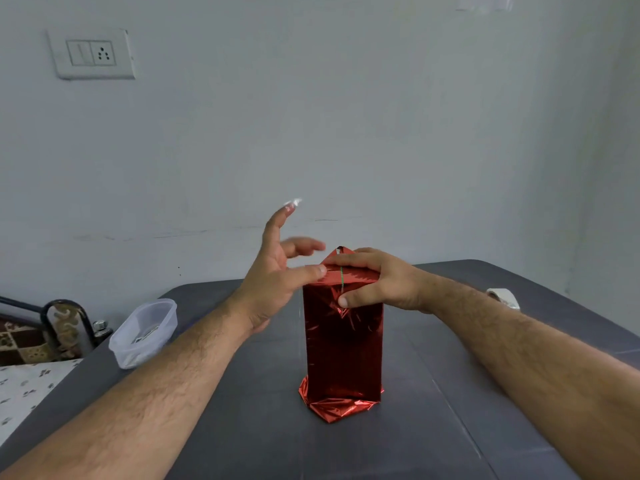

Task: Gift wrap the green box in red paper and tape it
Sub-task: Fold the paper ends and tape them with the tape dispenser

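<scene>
A: Where was the box?
B: Green box point(341, 279) stood upright mid-table point(485, 393), long axis vertical, sheathed in red foil paper point(343, 351) — only a thin green sliver showed at the top seam. Bottom end was already folded under.

A: Right hand?
B: Right hand point(377, 280) clamped the top folds, fingers curled over the upper edge, thumb pressing the front face. One triangular flap point(341, 252) stuck up behind the fingers.

A: Left?
B: Left hand point(277, 271) was splayed wide, gripping nothing, with a clear tape strip point(293, 203) stuck on the raised index fingertip. It sat just left of the box top, thumb touching the fold's left corner.

A: So what did the next move turn on?
B: My read — the seam lay right of and below that fingertip, so the tape would come down rightward across it. Tape roll point(504, 296) and plastic tub point(143, 332) sat well apart.
</scene>
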`<state>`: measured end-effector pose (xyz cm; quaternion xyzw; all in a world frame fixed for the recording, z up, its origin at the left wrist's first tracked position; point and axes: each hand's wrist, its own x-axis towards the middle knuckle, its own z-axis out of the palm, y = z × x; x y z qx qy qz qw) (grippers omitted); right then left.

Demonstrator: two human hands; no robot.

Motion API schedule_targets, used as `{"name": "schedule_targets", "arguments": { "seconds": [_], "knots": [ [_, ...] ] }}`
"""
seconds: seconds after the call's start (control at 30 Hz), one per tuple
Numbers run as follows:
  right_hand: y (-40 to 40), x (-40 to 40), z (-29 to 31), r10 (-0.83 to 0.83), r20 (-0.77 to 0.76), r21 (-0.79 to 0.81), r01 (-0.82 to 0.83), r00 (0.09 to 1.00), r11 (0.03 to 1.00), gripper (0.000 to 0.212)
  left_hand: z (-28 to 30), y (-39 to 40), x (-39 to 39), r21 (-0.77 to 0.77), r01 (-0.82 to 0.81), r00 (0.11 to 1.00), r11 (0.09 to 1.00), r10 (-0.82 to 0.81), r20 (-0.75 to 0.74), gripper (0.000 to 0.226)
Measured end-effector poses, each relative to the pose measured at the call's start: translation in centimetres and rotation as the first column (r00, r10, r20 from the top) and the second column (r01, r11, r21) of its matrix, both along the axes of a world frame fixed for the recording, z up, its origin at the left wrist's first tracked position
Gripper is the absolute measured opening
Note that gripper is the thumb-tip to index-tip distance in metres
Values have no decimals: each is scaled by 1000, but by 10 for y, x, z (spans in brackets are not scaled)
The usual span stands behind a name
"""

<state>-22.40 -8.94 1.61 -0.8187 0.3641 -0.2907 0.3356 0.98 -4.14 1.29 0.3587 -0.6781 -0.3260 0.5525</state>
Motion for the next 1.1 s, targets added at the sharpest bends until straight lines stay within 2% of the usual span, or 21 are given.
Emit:
{"name": "schedule_targets", "arguments": {
  "seconds": [0.1, 0.17, 0.2, 0.33, 0.43, 0.6, 0.73, 0.93, 1.0, 1.1],
  "knots": [
    [1, 0, -3, 7, 36, 32, -8, 999, 999, 67, 22, 1, 8, 6, -18, 997, 1000, 19, -72, 64],
    [3, 1, -4, 0, 69, 56, -4, 998, 998, 66, 40, 3, 14, 76, -15, 1000, 997, 15, 5, 37],
    [4, 1, -4, -3, 79, 67, -3, 997, 998, 66, 48, 3, 17, 132, -14, 998, 991, 6, 55, 31],
    [7, 2, -3, -11, 83, 74, 5, 997, 997, 66, 70, 3, 17, 414, -2, 983, 910, -73, 166, 26],
    [10, 4, -3, -17, 79, 71, 12, 997, 997, 69, 79, 6, 3, 522, -56, 966, 851, -86, 244, 19],
    [16, 4, 0, -22, 72, 79, 16, 997, 997, 64, 86, 6, -18, 522, -147, 937, 840, -51, 345, 8],
    [18, 4, 0, -39, 69, 95, 33, 997, 995, 67, 89, -3, -18, 533, -201, 896, 822, -65, 439, 13],
    [17, 3, 0, -52, 77, 108, 44, 996, 993, 60, 87, -11, -21, 478, -249, 839, 842, -60, 542, 14],
    [16, 2, 0, -56, 66, 115, 48, 996, 992, 57, 87, -13, -23, 464, -280, 829, 840, -32, 559, 12],
    [16, 2, 0, -46, 58, 101, 40, 997, 994, 59, 84, -18, -26, 414, -338, 781, 845, 7, 624, 21]
  ]
}}
